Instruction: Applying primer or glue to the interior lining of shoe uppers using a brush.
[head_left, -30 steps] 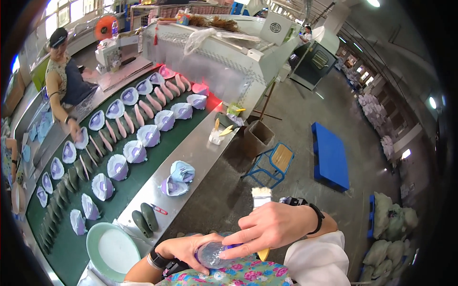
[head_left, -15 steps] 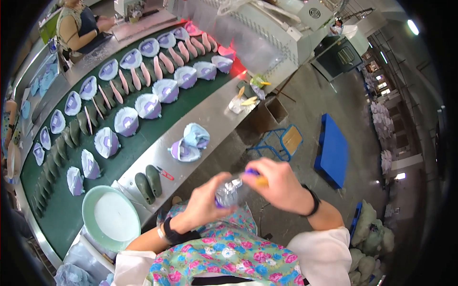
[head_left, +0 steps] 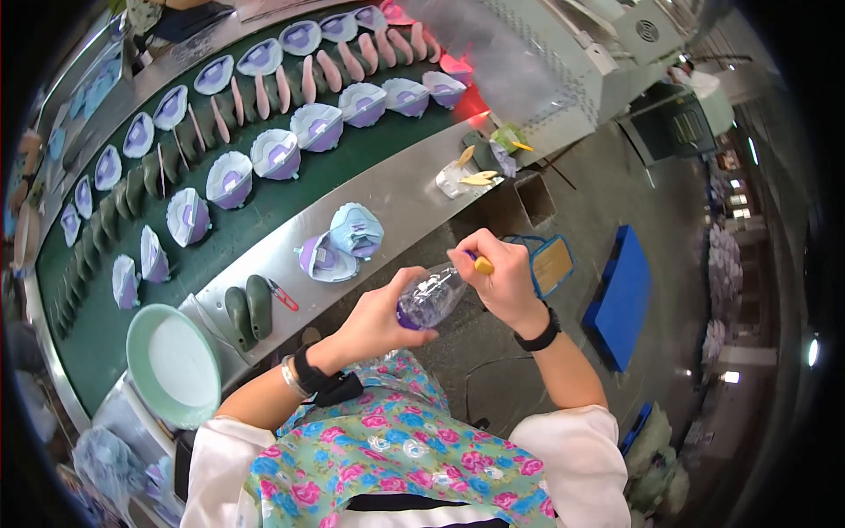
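My left hand (head_left: pixel 378 310) is wrapped round the lower part of a clear plastic bottle (head_left: pixel 436 295) with purple at its base. The bottle leans, its narrow end up toward the right. Closed at that narrow end is my right hand (head_left: pixel 497 275). A yellow handle-like piece (head_left: pixel 482 264) pokes out of its fingers, with a bit of purple beside it; the fingers hide the rest. On the metal ledge beyond sit two light-blue and purple shoe uppers (head_left: pixel 356 231), one leaning on the other. Two dark green shoe lasts (head_left: pixel 258 306) lie near them.
A green conveyor belt (head_left: pixel 290 198) carries rows of uppers, lasts and pink insoles (head_left: pixel 308 79). Left of me stands a pale green basin (head_left: pixel 136 370) of white material. Red-handled snips (head_left: pixel 284 297) lie by the lasts. To the right are a stool (head_left: pixel 553 267) and a blue pallet (head_left: pixel 619 299).
My view has turned and shifted, so the belt sits further left and higher. Both hands stay at the bottle; the right hand is now raised at its narrow end, and the blur has gone.
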### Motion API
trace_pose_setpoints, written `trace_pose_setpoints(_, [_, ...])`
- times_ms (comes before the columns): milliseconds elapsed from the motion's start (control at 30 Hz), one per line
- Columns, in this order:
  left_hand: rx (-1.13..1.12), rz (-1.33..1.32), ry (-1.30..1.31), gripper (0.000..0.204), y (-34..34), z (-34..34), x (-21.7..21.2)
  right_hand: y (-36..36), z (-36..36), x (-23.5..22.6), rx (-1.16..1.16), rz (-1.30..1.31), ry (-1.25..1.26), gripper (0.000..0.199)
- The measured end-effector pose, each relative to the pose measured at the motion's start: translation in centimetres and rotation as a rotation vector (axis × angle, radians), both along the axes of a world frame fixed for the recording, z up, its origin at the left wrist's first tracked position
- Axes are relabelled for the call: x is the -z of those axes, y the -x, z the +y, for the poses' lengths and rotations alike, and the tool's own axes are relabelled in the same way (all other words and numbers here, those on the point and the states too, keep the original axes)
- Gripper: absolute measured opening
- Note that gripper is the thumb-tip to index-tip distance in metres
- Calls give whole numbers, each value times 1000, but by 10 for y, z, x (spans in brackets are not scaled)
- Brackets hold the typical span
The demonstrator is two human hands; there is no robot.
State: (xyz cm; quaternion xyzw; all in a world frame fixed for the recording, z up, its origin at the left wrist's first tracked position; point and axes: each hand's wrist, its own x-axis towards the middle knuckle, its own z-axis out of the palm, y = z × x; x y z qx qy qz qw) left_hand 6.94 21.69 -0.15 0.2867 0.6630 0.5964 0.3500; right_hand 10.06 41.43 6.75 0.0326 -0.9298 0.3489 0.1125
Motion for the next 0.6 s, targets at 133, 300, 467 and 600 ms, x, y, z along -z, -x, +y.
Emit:
trace_pose_setpoints(133, [-350,378,142,78,-5,60,55,20,38,56,104,23,1,27])
trace_pose_setpoints(300, [-510,452,81,77,13,98,105,51,64,71,-60,-202,-12,28])
trace_pose_setpoints(467, [-566,596,431,76,30,88,127,88,75,121,-83,-143,-191,28])
trace_pose_setpoints(600, [-629,454,521,56,5,23,157,115,91,180,-102,-76,-366,27])
